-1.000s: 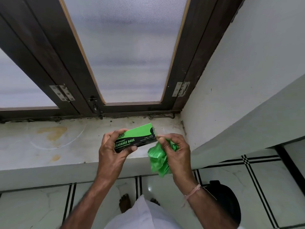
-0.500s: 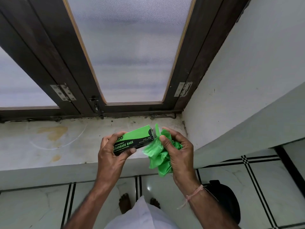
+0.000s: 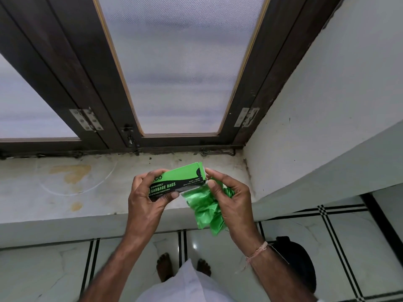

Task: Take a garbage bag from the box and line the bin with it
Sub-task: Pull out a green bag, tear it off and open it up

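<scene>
Our left hand (image 3: 146, 197) grips a green-and-black box (image 3: 177, 182) printed "GARBAGE BAGS", thumb along its lower edge and fingers curled over the far side, holding it in the air above the front edge of a stained white windowsill (image 3: 65, 192). Our right hand (image 3: 231, 199) clutches a crumpled green garbage bag (image 3: 205, 205), bunched in the palm and hanging down past the sill's front edge, while its thumb and forefinger touch the open right end of the box. A thread bracelet (image 3: 257, 252) circles our right wrist. Below, on the tiled floor (image 3: 327, 236), a dark bin (image 3: 298, 260) stands to our right, partly hidden behind our right forearm, well apart from the bag. Our bare feet (image 3: 165, 267) show at the bottom.
</scene>
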